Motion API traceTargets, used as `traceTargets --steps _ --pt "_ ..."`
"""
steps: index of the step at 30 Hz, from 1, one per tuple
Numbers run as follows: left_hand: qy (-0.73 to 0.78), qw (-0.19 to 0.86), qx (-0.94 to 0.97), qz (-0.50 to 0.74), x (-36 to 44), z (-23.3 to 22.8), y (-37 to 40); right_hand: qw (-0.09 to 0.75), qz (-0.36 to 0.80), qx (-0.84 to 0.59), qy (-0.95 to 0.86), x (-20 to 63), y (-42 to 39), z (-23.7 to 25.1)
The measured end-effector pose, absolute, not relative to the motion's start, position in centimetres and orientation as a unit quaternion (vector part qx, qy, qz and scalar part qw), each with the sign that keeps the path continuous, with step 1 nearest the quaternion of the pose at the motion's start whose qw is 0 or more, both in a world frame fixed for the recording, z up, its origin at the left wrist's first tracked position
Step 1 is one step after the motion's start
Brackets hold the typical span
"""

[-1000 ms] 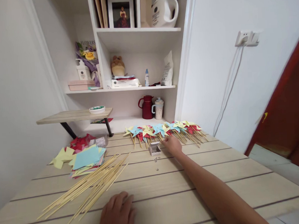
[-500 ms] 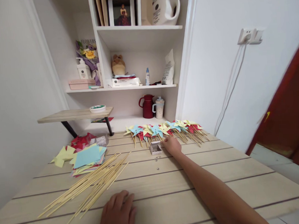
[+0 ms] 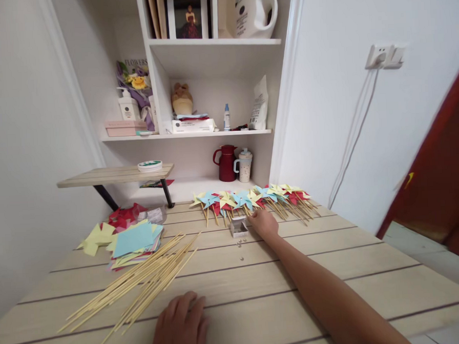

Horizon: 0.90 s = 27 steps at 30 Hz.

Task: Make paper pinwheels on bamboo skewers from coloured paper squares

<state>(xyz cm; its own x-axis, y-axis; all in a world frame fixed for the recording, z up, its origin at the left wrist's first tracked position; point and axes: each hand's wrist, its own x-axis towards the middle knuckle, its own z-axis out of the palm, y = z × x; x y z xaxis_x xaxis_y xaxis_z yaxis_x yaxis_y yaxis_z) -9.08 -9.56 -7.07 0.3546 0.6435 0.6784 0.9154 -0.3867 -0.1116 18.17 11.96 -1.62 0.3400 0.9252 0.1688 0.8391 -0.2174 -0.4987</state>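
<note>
Mid-batch, by the look of it: right hand (image 3: 263, 223) stretched far across to the row of paper pinwheels (image 3: 250, 198) at the back edge, fingers curled loosely at the sticks just right of the small open box (image 3: 238, 226), grip on anything can't be told; left hand (image 3: 180, 329) flat, fingers spread, empty, on the wooden table (image 3: 357, 268). Next likely calls for a fine pinch w/o knocking neighbours. Bamboo skewers (image 3: 143, 282) and coloured paper squares (image 3: 135, 242) lying left; white shelves (image 3: 212, 134), white walls behind.

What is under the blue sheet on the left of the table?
Under the blue sheet lies a loose stack of coloured paper squares, with yellow, pink and blue edges showing. How many sheets there are, and the table beneath, are covered.
</note>
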Motion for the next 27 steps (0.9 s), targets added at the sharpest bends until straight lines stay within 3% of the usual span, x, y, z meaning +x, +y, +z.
traceTargets --steps 27 --pt "-0.524 0.207 -0.788 -0.248 -9.09 -7.03 -9.80 0.256 0.085 -0.772 -0.576 17.61 11.73 -1.79"
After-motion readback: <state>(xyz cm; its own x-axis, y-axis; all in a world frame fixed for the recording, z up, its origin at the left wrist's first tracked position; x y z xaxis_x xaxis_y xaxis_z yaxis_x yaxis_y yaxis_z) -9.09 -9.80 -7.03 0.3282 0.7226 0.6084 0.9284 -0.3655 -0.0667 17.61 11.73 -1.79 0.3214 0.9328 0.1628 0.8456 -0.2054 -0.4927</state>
